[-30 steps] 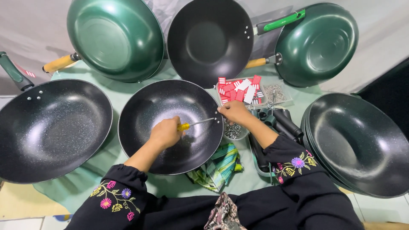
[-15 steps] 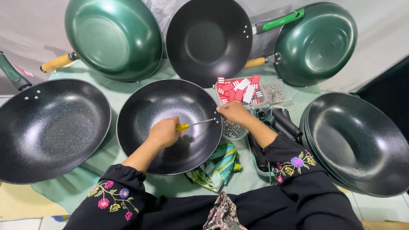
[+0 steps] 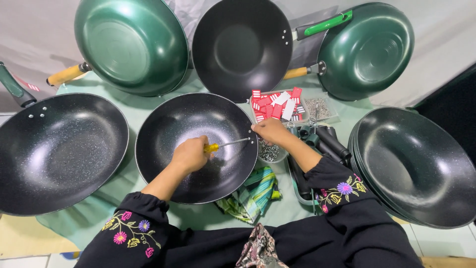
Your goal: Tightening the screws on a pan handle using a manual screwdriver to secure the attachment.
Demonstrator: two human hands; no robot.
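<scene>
Nothing is seen moved since earlier: the screwdriver [image 3: 225, 146] is gripped by left fingers [image 3: 191, 154], the heavy, stiff wok [image 3: 197, 147] rim pinched by right fingers [image 3: 270, 131].

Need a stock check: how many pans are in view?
6 visible: green pan back left, black pan back middle, green pan back right, speckled pan left, centre pan, and a stack right, hiding more underneath.

Screwdriver [image 3: 225, 146] inside middle wok [image 3: 168, 124], screw bowl [image 3: 270, 153] right, cloth [image 3: 253, 193] below
</scene>
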